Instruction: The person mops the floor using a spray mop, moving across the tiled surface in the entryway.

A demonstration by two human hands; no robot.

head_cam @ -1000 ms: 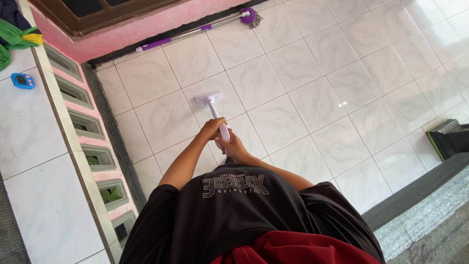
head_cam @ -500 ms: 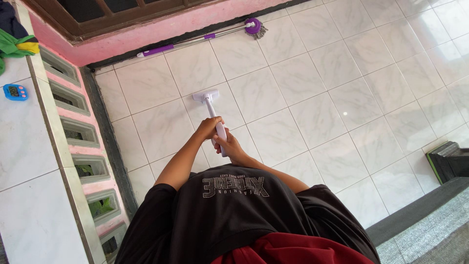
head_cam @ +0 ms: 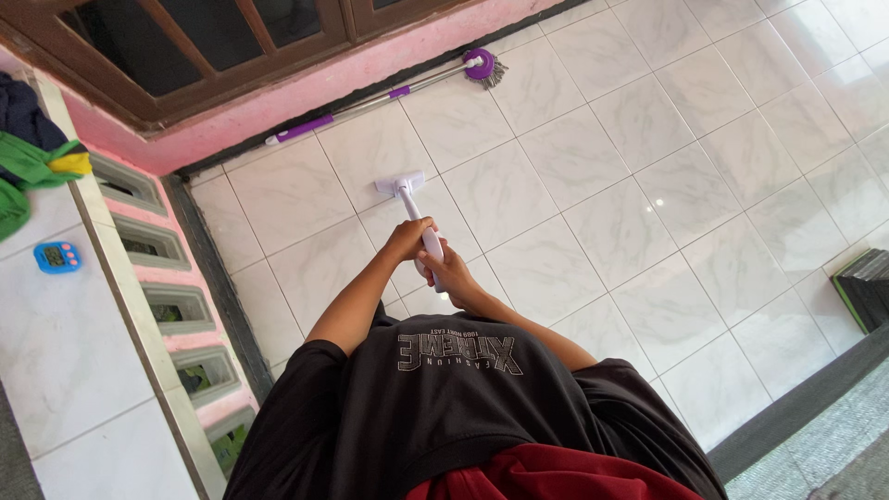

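The white floor wiper (head_cam: 414, 215) stands on the pale marbled floor tiles (head_cam: 593, 204), its flat head planted at about 12 o'clock from the person's body and its thin shaft slanting back toward the chest. It looks light and rigid: a slim plastic or metal pole with a narrow cross-piece head, probably easy to steer with little force, and smooth enough that a loose hold could slip on it. The thicker white handle at the near end is the sensible place to take it, and that is where both hands sit.

The left hand (head_cam: 408, 239) is closed around the shaft on the higher side, fingers wrapped fully over it. The right hand (head_cam: 451, 276) is closed on the handle just below, at about 5 o'clock from the left, the two touching or nearly so; the fingers' undersides are hidden, so how tightly each grips is hard to judge.

At 12 o'clock beyond the wiper's head, a purple-and-silver spin mop (head_cam: 398, 93) lies along the foot of the pink wall (head_cam: 278, 83). At 9 o'clock a tiled ledge (head_cam: 65, 352) carries a small blue digital timer (head_cam: 55, 256) and bunched green and dark cloths (head_cam: 28, 162).
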